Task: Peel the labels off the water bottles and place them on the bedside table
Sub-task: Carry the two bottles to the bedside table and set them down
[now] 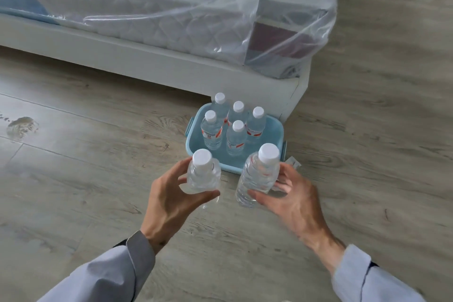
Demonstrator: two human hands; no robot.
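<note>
Just in front of the light-blue plastic tub (274, 130), each hand, left (169, 200) and right (291, 200), loosely gripped 1 clear white-capped water bottle (203, 174), so either could slip.

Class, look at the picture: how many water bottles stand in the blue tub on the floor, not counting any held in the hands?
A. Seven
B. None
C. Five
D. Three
C: five white-capped bottles stand in the blue tub, while the left hand and the right hand each hold one more bottle above the floor.
</note>
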